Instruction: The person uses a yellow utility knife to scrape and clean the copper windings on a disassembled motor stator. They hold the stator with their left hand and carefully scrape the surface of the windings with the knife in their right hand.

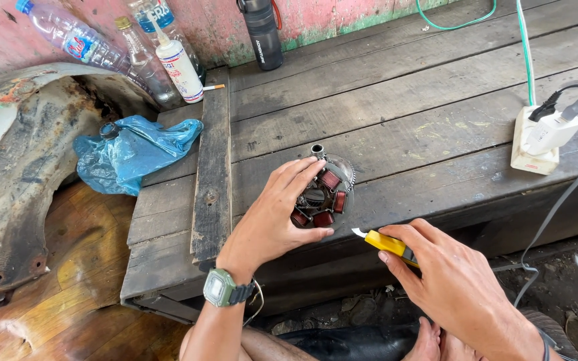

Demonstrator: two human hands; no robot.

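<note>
Rough weathered wood bench (pixel 403 100), glossy yellow plastic knife (pixel 389 245), copper-wound metal stator (pixel 326 194), crinkled blue plastic bag (pixel 132 150)

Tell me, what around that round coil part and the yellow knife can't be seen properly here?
Head view only:
- Left side of the coil part: covered by the left hand.
- Yellow knife: rear of the handle hidden inside the right hand.
- Clear bottles: tops cut off by the upper edge.
- Blue bag: contents hidden.
</note>
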